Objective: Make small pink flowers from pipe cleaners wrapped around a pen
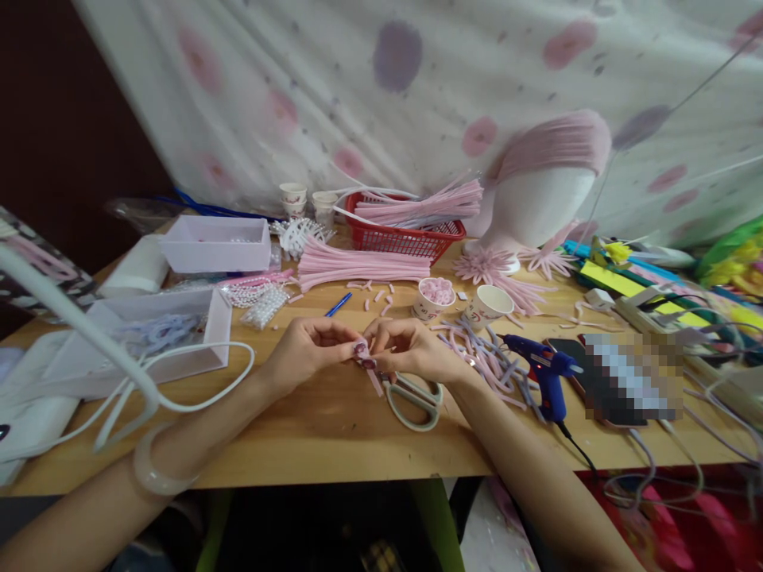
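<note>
Here I am, both hands meeting over the wooden table (334, 445), with the small pink piece (375, 381) right between my fingertips. My left hand (310, 345) pinches it from one side, thumb against forefinger, and my right hand (417, 349) nips it from the other; a short tail hangs below, though my fingers hide most of the rest. It looks like fuzzy stem, so I judge it next to weightless, soft outside, bendy yet springy within, hardly slippery, easily crushed flat. Best to grip it close to the join, thumb-tip and fingertip only, leaving that tail free. Now, the surroundings: scissors (416, 405) lie just under my right hand, handles towards me, blades out of sight, and they crowd the space below. Beyond sits a paper cup (434, 295) heaped with pink bits, a second cup (492, 302) beside it, a blue pen (338, 304) ahead of my left hand. Over to the right, loose stems (477, 361) sprawl towards a blue glue gun (545, 373); its nozzle may be hot, so my right forearm wants room. On the left, a white cord (206, 407) loops near my wrist and could snag.
</note>
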Tool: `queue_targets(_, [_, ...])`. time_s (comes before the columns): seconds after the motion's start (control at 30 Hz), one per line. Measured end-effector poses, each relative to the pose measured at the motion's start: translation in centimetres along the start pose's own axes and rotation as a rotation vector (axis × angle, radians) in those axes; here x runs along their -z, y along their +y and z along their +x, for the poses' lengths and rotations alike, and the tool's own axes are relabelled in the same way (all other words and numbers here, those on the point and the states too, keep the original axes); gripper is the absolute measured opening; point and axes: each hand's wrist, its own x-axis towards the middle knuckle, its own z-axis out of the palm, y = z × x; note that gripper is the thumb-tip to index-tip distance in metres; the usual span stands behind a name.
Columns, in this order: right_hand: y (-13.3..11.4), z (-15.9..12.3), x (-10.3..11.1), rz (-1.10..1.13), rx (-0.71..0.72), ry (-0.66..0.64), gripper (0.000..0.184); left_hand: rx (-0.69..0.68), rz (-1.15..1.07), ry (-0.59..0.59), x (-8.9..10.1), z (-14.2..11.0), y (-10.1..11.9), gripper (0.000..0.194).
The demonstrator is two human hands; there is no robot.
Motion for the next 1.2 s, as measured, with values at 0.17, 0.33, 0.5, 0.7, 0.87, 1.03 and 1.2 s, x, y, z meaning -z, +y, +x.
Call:
queue_targets(0.17, [0.0, -0.1, -0.3, 0.052, -0.03, 0.038, 0.028, 0.072, -0.09, -0.006, -0.1, 0.1, -0.5, 0.015])
queue_targets(0.33, [0.1, -0.2, -1.0, -0.001, -0.025, 0.129, 0.031, 0.075, -0.101, 0.011, -0.1, 0.3, -0.7, 0.018])
queue_targets(0.5, [0.1, -0.3, -2.0, -0.16, 0.013, 0.291, 0.03, -0.081, 0.031, 0.044, 0.1, 0.3, -0.9, 0.024])
queue_targets(0.7, [-0.4, -0.7, -2.8, -0.44, 0.178, 0.292, 0.02, -0.204, 0.095, 0.046, 0.3, 0.2, -0.7, 0.019])
queue_targets(0.87, [-0.6, -0.8, -2.5, -0.558, 0.336, 0.172, 0.012, -0.16, 0.021, 0.064, 0.5, 0.3, -0.4, 0.023])
queue_targets(1.03, [-0.1, -0.7, -2.2, -0.635, 0.424, 0.213, 0.01, -0.182, 0.055, 0.009, 0.4, 0.2, -0.5, 0.02])
queue_targets(1.2, [0.4, -0.6, -2.4, -0.604, 0.392, 0.259, 0.014, -0.186, 0.021, 0.033, 0.2, 0.1, -0.8, 0.022])
